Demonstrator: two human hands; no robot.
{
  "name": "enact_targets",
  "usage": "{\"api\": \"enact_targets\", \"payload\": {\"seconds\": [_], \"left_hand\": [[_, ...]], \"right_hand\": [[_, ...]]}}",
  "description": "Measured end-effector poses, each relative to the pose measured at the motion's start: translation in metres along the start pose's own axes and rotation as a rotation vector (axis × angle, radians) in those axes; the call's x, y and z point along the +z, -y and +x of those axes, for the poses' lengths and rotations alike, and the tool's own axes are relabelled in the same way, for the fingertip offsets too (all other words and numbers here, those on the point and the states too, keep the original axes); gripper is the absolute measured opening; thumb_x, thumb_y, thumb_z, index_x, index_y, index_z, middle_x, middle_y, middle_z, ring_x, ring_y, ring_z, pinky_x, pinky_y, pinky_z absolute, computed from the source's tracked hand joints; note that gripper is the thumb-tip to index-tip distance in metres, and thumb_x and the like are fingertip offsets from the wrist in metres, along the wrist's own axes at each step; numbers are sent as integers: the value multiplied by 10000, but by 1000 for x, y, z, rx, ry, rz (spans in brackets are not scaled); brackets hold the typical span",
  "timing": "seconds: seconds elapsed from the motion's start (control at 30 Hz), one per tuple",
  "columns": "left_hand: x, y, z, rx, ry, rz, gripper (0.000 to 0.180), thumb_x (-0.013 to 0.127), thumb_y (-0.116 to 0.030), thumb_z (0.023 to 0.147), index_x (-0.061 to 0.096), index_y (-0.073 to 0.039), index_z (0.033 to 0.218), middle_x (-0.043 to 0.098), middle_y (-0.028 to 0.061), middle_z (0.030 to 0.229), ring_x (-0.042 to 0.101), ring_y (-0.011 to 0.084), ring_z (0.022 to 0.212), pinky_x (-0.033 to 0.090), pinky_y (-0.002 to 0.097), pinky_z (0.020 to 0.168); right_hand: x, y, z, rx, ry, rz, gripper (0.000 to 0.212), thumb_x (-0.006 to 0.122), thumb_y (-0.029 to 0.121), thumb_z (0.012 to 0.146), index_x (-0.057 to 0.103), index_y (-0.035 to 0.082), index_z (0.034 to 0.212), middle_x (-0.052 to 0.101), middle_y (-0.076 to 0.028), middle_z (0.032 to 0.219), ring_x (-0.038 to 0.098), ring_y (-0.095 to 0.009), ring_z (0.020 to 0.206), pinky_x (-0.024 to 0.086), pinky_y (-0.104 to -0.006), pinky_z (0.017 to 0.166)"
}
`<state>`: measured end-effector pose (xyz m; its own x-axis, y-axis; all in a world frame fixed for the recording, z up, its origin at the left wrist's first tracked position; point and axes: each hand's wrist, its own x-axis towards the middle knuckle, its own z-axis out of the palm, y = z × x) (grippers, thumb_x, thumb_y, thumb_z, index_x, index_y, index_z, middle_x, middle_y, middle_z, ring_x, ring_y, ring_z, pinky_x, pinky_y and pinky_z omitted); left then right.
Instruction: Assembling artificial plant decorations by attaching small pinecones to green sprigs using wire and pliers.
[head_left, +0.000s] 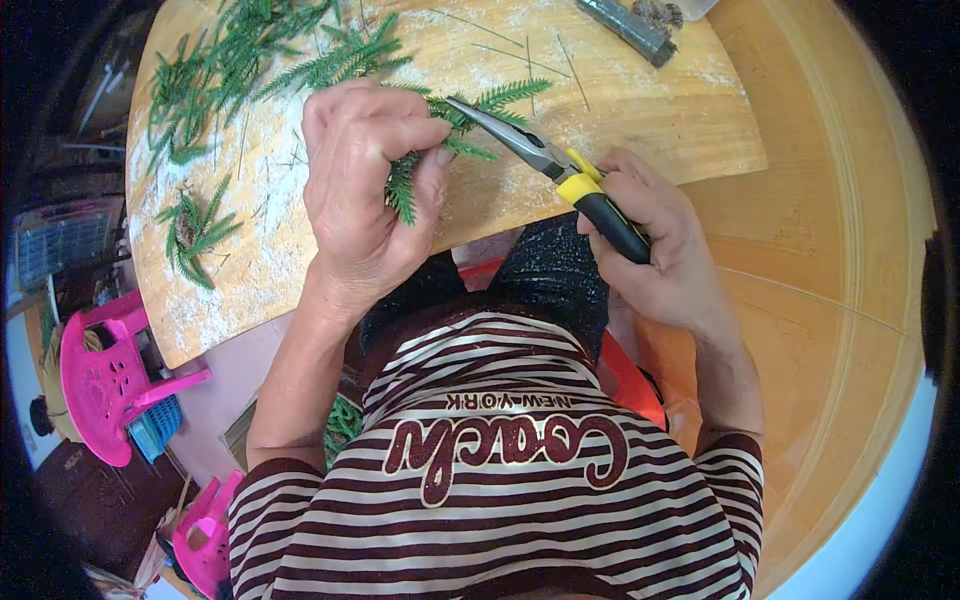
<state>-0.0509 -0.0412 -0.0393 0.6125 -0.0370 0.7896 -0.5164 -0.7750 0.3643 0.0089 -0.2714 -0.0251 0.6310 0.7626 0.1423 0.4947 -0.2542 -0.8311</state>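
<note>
My left hand (365, 175) is closed on a green artificial pine sprig (403, 190), whose needled tips stick out below and to the right of the fingers. In my right hand (655, 235) is a pair of long-nose pliers (530, 150) with yellow and black handles. The tips of the pliers reach the sprig just right of my left fingers; whether they grip anything there is too small to tell. Several thin dark wires (530, 75) lie on the wooden table beyond the pliers. A small sprig with a brown centre (190, 230) rests on the table to the left.
More green pine sprigs (250, 40) are heaped at the far left of the wooden table (690, 140), which is dusted with white flecks. A dark bundle (630, 30) lies at the far right. Pink plastic chairs (105, 385) stand at the left below the table.
</note>
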Motion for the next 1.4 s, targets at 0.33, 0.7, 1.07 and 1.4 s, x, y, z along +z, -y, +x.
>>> {"api": "enact_targets", "payload": {"seconds": [0.33,0.7,1.07,1.4], "left_hand": [[1,-1,-1,3,17,42,280,657,81,627,563,-46,859,576,86,833,534,263,821,395,373,787],[1,5,-11,-229,-87,-147,182,651,21,736,562,-22,889,573,87,874,524,233,845,418,323,792],[1,5,-13,-272,-98,-178,162,643,0,760,558,-23,896,566,80,889,504,216,859,415,312,801],[-1,5,-8,-106,-25,-22,166,633,24,748,556,-26,886,572,80,875,508,226,860,418,350,803]], "right_hand": [[3,-1,-3,69,34,-20,154,539,-31,666,529,32,805,458,-109,818,483,-249,777,378,-296,699],[-6,0,-6,22,-42,50,271,575,30,668,578,46,938,470,-121,969,486,-257,937,360,-315,851],[-4,6,-6,76,48,56,273,568,41,663,574,42,936,466,-134,994,474,-266,976,339,-317,890],[-2,3,-2,91,99,94,244,558,41,669,560,35,913,437,-113,947,462,-239,900,346,-295,816]]}}
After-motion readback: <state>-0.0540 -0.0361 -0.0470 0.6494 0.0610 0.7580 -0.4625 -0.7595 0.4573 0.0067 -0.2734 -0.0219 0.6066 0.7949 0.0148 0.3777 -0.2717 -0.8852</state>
